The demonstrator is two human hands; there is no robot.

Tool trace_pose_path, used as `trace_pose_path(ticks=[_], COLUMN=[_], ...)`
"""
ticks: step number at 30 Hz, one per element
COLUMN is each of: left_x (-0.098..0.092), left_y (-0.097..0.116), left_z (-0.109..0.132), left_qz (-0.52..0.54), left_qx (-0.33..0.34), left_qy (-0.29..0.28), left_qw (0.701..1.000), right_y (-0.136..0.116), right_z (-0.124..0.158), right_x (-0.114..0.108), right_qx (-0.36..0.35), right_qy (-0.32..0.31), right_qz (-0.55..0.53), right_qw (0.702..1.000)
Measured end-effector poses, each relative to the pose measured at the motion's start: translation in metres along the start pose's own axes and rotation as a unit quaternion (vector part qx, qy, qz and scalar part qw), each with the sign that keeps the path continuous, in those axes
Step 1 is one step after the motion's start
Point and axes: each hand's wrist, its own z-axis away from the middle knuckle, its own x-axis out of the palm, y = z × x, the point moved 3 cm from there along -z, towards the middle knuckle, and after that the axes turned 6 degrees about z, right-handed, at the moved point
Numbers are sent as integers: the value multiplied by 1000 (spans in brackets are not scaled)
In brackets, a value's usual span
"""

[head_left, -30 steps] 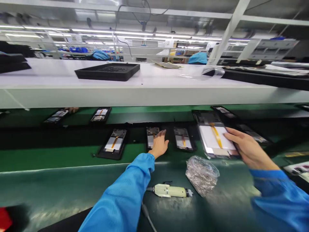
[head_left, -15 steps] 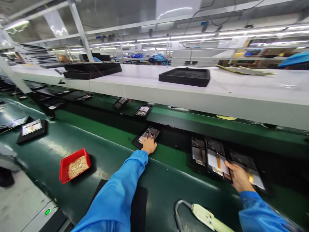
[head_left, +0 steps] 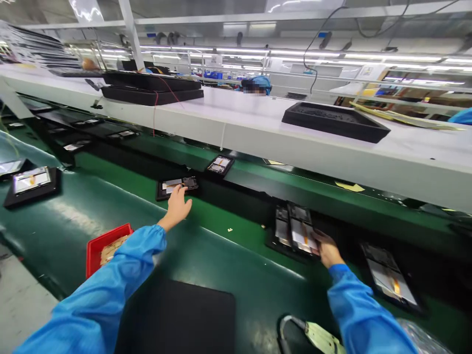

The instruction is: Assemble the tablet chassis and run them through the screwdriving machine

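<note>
My left hand [head_left: 177, 209] reaches over the green belt, fingers stretched out and thumb apart. Its fingertips overlap an opened tablet [head_left: 190, 183] lying in a black tray; whether they press on it I cannot tell. My right hand [head_left: 329, 250] pinches the right edge of another opened tablet [head_left: 300, 214], which shows a pale battery and an orange ribbon cable. This one lies partly over a black tray, right beside a similar tablet [head_left: 282, 228]. Farther right, one more opened tablet [head_left: 391, 275] sits apart on the belt.
A red bin [head_left: 94, 246] of small beige pieces stands behind my left sleeve. In front are a black mat [head_left: 191, 319] and a pale green corded tool [head_left: 323, 339]. A white shelf [head_left: 250, 120] overhangs the belt, with black trays [head_left: 332, 123] on top.
The view has shifted. My left hand and the tablet by it are farther left, and that tablet has turned. My right hand has shifted left with its tablet, away from the rightmost one.
</note>
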Motion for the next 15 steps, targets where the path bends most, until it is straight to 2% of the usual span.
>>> trace_pose_path(ticks=[3, 6, 8, 11, 13, 15], left_x=[-19, -43, -52, -58, -62, -68], left_y=[3, 6, 16, 42, 58, 67], left_z=[39, 79, 103, 131, 147, 167], left_qz=[16, 115, 260, 423, 489, 546], left_qx=[29, 19, -11, -34, -27, -29], left_qy=[-2, -14, -70, -155, -181, -209], left_qw=[999, 993, 963, 892, 853, 810], right_y=[-8, -35, -59, -89, -99, -97], right_z=[24, 57, 86, 144, 187, 229], right_x=[75, 127, 145, 156, 160, 162], right_qx=[22, 6, -9, -30, -38, -35], right_qy=[-96, -167, -211, -299, -360, -399], right_qz=[-45, -81, -93, -101, -112, -124], right_qw=[994, 983, 973, 948, 926, 908])
